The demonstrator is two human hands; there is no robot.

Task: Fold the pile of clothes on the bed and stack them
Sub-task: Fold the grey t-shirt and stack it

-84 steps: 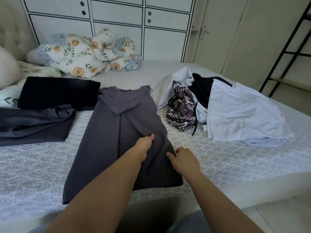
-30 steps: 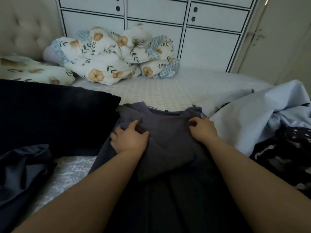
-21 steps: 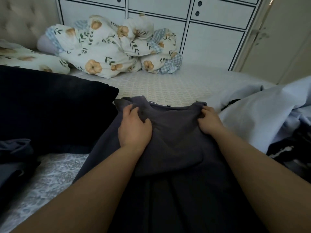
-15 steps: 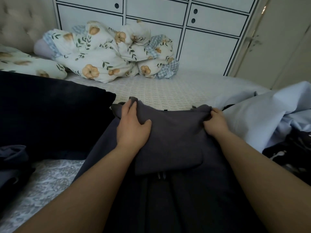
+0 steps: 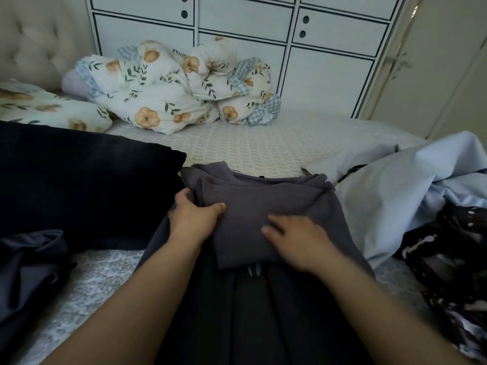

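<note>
Bed: grey garment lengthwise, neckline away.

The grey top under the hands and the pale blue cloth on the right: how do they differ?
The grey top lies spread flat with a sleeve folded over its chest; the pale blue cloth sits crumpled in a heap. The top is dark grey, the cloth light blue. The left hand grips the top's edge and the right hand presses on it; nothing touches the cloth. Both lie on the bed.

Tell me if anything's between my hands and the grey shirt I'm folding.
Nothing visible: the left hand holds the grey shirt at its left edge, and the right hand lies flat on its folded-over part.
</note>
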